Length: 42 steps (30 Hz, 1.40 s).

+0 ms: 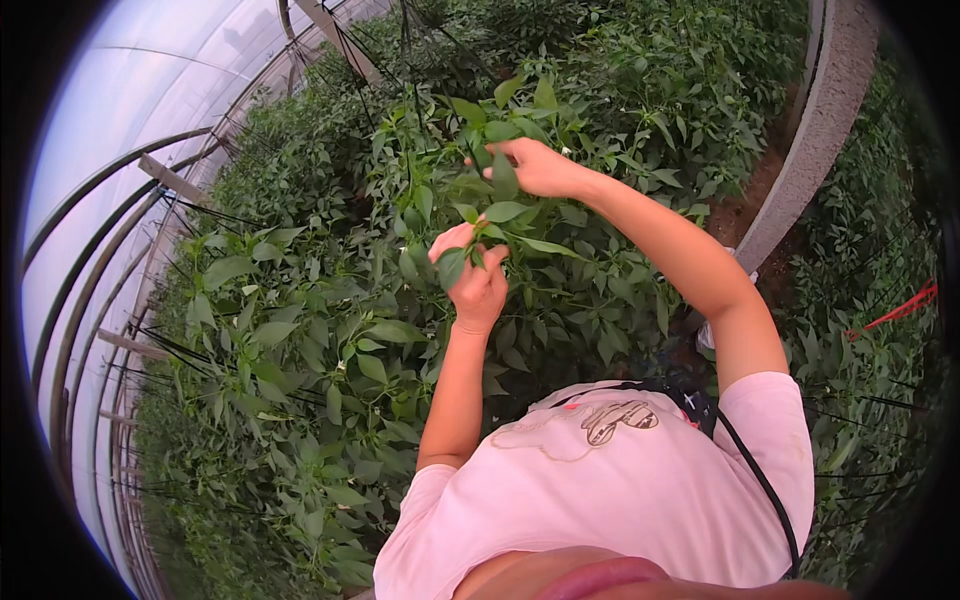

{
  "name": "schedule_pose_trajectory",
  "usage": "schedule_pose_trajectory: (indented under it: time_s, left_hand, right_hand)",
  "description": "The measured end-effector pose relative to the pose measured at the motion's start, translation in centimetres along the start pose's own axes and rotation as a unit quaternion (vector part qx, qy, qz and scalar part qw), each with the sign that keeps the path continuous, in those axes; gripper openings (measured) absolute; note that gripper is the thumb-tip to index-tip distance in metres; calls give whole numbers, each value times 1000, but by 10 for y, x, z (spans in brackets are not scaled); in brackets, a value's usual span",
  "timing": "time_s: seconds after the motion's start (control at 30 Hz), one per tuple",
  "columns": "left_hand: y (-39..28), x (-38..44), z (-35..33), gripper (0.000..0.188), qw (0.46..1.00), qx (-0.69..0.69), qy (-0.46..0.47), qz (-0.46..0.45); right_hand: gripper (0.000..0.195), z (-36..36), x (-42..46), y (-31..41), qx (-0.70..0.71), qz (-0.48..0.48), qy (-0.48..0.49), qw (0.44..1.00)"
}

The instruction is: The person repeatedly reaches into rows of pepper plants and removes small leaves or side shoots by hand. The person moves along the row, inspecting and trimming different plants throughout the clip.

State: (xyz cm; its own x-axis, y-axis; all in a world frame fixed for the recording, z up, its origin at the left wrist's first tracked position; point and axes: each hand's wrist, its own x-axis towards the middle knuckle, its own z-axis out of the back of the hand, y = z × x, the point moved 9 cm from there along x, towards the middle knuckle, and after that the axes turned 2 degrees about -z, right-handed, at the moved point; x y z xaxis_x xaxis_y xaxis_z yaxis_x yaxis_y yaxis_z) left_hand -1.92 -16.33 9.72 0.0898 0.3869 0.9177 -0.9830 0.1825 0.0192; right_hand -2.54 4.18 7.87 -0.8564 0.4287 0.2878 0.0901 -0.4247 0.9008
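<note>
Leafy pepper plants (592, 300) with small white flowers stand in front of me. My left hand (478, 289) is among the upper leaves, its fingers curled around a green shoot (491, 232) whose leaves cover part of the fingers. Farther up and to the right, my right hand (541, 171) reaches into the top of a plant. Its fingers are bent beside a stem and a dark string, and a hanging leaf (504, 176) hides part of them. Whether those fingertips grip the stem cannot be made out.
Dark support strings (409, 90) run down into the plants. A concrete post (810, 142) rises at the right beside bare soil (739, 217). Curved greenhouse ribs (82, 217) and plastic sheeting (112, 97) are at the left. Red twine (896, 309) hangs at the far right.
</note>
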Motion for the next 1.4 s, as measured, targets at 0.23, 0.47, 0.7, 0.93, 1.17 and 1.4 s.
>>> schedule_pose_trajectory:
  time_s: [0.23, 0.47, 0.7, 0.93, 1.17, 1.4]
  left_hand:
    - [-6, 63, 67, 19, 966, -73, -238, 72]
    - [-7, 85, -118, 22, 950, -214, 197, 111]
    - [-16, 25, -220, 27, 877, -199, 407, 158]
    - [-94, -132, -240, 32, 646, -266, 707, 109]
    - [-33, -198, -190, 33, 594, -76, 791, 127]
    - [-71, -71, -99, 26, 903, -149, 373, 152]
  right_hand:
    - [19, 72, -102, -21, 15, -31, -174, 984]
    - [19, 133, -210, -141, -173, -213, -297, 915]
    - [41, 98, -294, -194, -141, -335, -32, 931]
    - [39, -12, -303, -146, -19, -187, 73, 980]
    - [57, -113, -304, -114, -72, -102, 159, 979]
    - [69, -89, -288, -72, -78, -43, 88, 992]
